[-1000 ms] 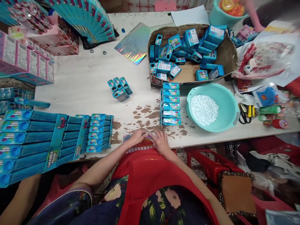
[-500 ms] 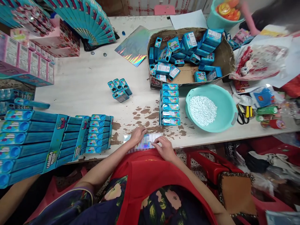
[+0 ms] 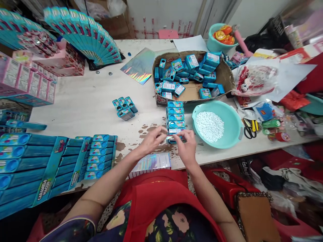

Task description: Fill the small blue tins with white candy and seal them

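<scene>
My left hand (image 3: 152,141) and my right hand (image 3: 187,145) meet fingertip to fingertip over the near end of a row of blue candy boxes (image 3: 176,117). Pinched between them is a small shiny strip (image 3: 169,137), possibly a sticker; its details are too small to read. Below my hands, at the table's front edge, lies a holographic sheet (image 3: 152,162) with pale strips along its edges. Right of the row stands a turquoise basin (image 3: 230,129) holding small white candies (image 3: 210,126).
Behind the row sits a cardboard box (image 3: 194,95) of loose blue boxes. A small cluster of blue boxes (image 3: 125,108) stands left of centre. Stacked display packs (image 3: 32,164) line the left. Scissors (image 3: 249,131) lie beyond the basin; a red stool (image 3: 224,188) is below.
Both hands have lifted from the holographic sheet and moved forward over the near end of the row, with the small strip now between them. The view has tilted up slightly.
</scene>
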The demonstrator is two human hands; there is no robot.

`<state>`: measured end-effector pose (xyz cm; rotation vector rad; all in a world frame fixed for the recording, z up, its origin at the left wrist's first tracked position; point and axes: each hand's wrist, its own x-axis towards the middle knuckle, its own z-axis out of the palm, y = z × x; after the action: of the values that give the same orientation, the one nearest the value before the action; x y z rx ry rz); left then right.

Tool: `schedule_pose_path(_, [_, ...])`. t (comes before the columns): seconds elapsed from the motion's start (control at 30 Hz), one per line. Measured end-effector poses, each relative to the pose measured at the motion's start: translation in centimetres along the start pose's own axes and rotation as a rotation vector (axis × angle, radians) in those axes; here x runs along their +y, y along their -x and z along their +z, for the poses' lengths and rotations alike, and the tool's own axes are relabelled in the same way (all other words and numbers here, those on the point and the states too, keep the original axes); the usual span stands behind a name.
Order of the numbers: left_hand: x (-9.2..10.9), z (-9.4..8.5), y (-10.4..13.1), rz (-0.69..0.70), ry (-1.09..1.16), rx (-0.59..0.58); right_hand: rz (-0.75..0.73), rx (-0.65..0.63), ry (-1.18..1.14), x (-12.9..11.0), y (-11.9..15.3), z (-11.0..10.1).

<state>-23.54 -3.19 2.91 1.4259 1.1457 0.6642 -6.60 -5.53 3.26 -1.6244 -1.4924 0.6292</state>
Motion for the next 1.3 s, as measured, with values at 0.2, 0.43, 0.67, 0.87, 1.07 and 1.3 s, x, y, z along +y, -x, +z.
schedule_pose_path(0.2, [-1.1, 0.5, -6.0, 0.042, -0.171, 0.153, 0.018, 0.084, 0.235, 2.4, -5.1, 2.1])
schedule_pose_path(0.43, [-4.8, 3.4, -6.6, -0.099, -0.185, 0.376, 0.191, 0.081, 0.091, 4.3, -5.9, 2.5])
schedule_pose_path(0.67, [-6.9, 5.3, -3.7, 0.095, -0.277, 0.196, 0.311, 0.002, 0.054, 3.9, -7.3, 1.6])
schedule_pose_path(0.87, [-11.3, 0.9, 0.9, -0.258, -0.582, -0.048, 0.225, 0.230, -0.185, 4.7, -0.3, -0.8])
schedule_pose_path(1.07, [-15.4, 1.7, 6.0, -0.477, -0.748, -0.191, 0.701, -0.257, -0.180, 11.6, 11.8, 2.7])
schedule_pose_path(1.3, [-16.2, 0.7, 6.6, -0.378, -0.399, -0.244, 0.611, -0.414, -0.197, 13.1, 10.9, 6.2])
